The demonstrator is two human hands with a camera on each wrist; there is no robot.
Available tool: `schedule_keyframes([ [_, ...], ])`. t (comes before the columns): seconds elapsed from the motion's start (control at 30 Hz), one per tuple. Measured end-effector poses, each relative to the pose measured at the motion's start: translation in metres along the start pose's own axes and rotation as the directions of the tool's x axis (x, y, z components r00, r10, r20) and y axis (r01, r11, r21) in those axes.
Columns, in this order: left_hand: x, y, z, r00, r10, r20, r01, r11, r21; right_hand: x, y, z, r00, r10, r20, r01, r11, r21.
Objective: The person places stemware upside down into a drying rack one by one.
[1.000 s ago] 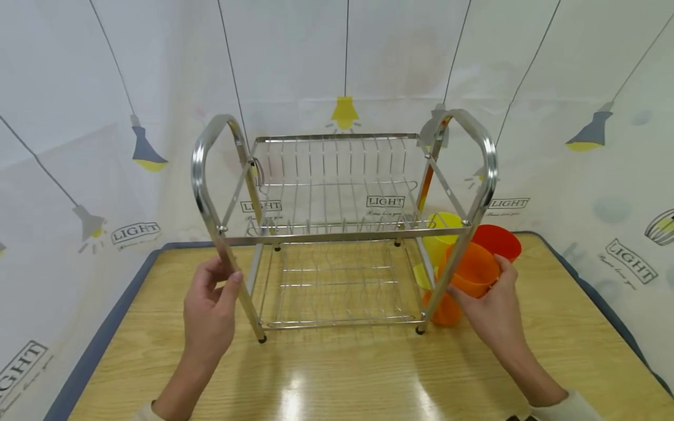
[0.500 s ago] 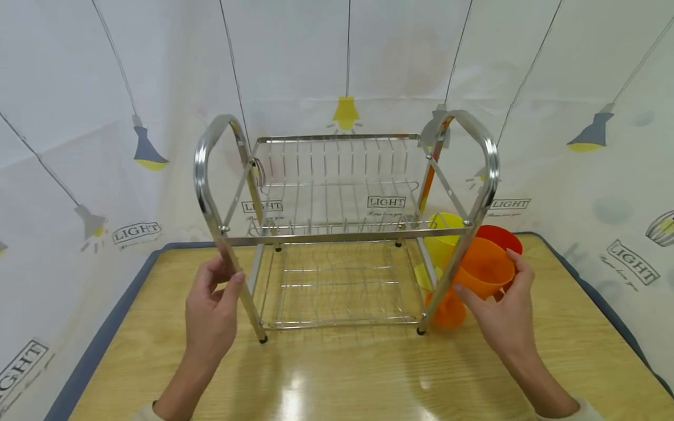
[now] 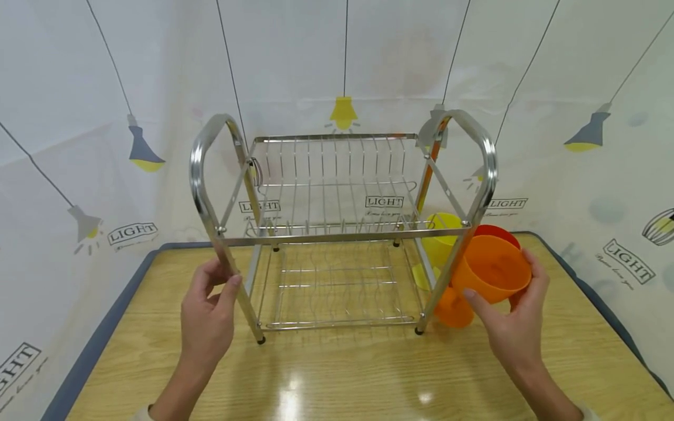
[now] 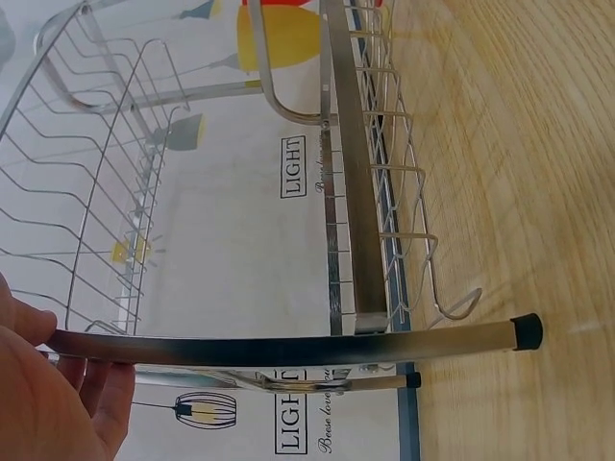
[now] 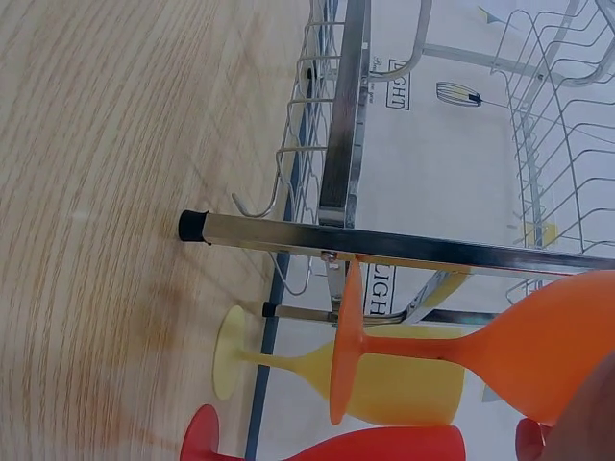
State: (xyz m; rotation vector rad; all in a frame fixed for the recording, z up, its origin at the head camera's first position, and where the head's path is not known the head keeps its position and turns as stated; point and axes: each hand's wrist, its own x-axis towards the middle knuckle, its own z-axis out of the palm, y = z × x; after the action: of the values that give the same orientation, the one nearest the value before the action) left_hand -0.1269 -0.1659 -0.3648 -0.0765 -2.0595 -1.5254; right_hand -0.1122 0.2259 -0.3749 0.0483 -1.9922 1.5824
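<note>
A two-tier metal dish rack [image 3: 337, 237] stands on the table. My left hand [image 3: 207, 316] holds the rack's front left leg between thumb and fingers, as the left wrist view also shows. On the other side, my right hand [image 3: 518, 333] grips the bowl of an orange plastic goblet [image 5: 538, 336], thumb in front and fingers round the far side. The goblet tilts, its round foot [image 5: 346, 346] raised off the table beside the rack's front right leg. Behind it stand a yellow goblet [image 3: 441, 248] and a red goblet [image 3: 497, 231], the red one partly hidden.
The wooden table [image 3: 342, 374] extends in front of the rack and along both sides. A pale cloth [image 3: 295, 52] printed with lamps hangs behind. Both rack tiers have wire slots, the upper tier [image 3: 337, 184] under the curved side handles.
My right hand has moved right with the orange goblet, which has shifted away from the rack leg and tilted more. The left hand stays at the rack's left leg.
</note>
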Motion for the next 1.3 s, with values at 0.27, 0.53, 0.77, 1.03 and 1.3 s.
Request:
schedule_keyframes([
  [0.27,0.0,0.0,0.0,1.0,0.008,0.005,-0.008,1.0,0.01,-0.006,0.002,-0.004,0.996,-0.09,-0.002,0.09,0.995,0.037],
  [0.53,-0.001,-0.001,-0.003,1.0,-0.009,-0.008,0.009,1.0,0.029,-0.012,-0.004,-0.002,0.991,-0.131,0.03,0.13,0.991,0.045],
  [0.77,-0.003,-0.001,-0.003,1.0,-0.03,-0.005,0.03,0.998,0.048,-0.017,-0.009,0.002,0.988,-0.139,0.07,0.134,0.989,0.066],
  [1.03,-0.004,-0.001,-0.002,1.0,-0.004,0.0,0.004,0.999,0.035,-0.022,-0.013,0.005,0.975,-0.186,0.12,0.188,0.982,-0.001],
  [1.3,-0.003,0.0,0.0,1.0,-0.001,0.012,0.001,0.999,0.047,-0.018,-0.014,0.005,0.973,-0.192,0.126,0.197,0.98,-0.032],
])
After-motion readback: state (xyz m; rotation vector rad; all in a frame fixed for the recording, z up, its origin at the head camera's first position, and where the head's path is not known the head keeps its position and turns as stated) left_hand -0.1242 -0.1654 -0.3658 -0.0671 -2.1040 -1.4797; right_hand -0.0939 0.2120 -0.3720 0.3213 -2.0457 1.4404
